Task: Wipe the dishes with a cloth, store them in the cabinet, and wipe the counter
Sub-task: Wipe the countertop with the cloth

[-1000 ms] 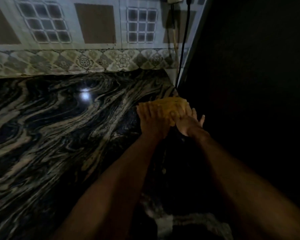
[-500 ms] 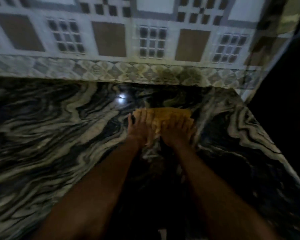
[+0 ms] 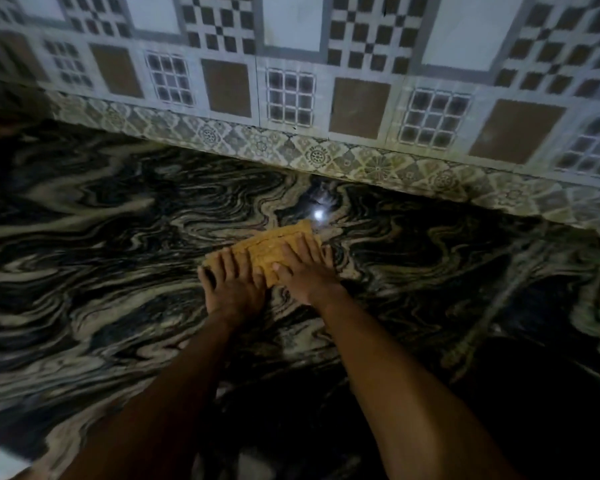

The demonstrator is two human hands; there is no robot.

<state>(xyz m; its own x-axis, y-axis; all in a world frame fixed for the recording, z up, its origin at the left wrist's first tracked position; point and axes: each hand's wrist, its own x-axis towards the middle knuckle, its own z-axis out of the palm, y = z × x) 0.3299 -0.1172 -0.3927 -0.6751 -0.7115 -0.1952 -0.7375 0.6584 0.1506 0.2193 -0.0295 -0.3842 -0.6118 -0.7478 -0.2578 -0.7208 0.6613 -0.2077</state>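
Note:
A folded yellow cloth lies flat on the dark, swirl-patterned stone counter. My left hand presses on its near left corner with fingers spread. Beside it, my right hand presses flat on the cloth's right part. The two hands touch side by side and cover the cloth's near edge. No dishes or cabinet are in view.
A patterned tiled wall rises behind the counter, with a floral border strip along its base. A bright light reflection shines on the stone just beyond the cloth. The counter's right end is dim.
Both hands have slid the cloth leftward along the counter, away from the dark right edge and the hanging cable, which have left the view. The hands stay pressed on the cloth.

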